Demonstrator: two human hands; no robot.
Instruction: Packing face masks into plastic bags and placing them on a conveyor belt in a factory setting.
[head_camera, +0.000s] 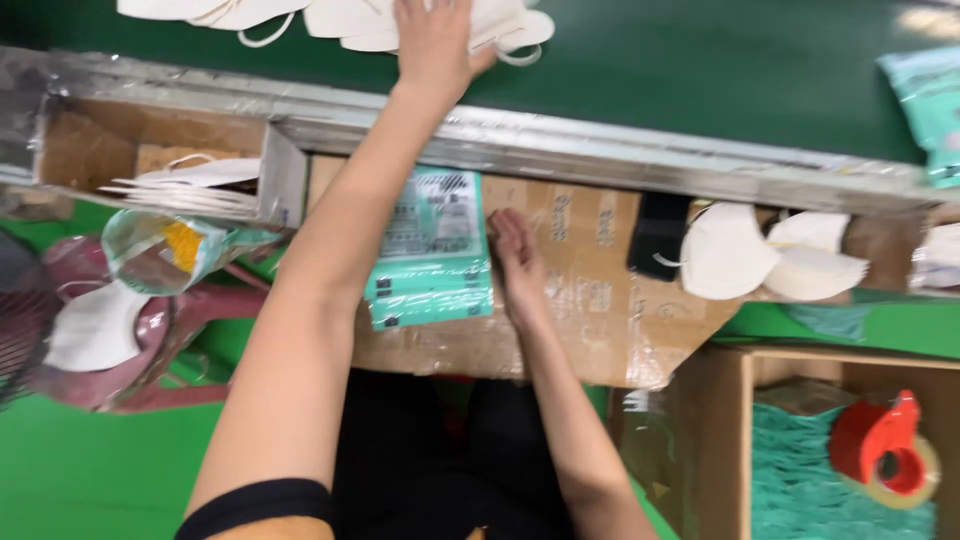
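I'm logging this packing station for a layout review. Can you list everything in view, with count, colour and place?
green belt: one, dark green, across the top
white masks: a loose pile, count unclear, on the belt under the left hand
teal packets: a stack, on the cardboard board at centre
cardboard board: one, brown, taped, below the belt
folded masks: about three, white, right of the board
open box: one, brown, left, white masks inside
tape dispenser: one, red, in a box at lower right
left hand: on the mask pile
right hand: beside the teal packets
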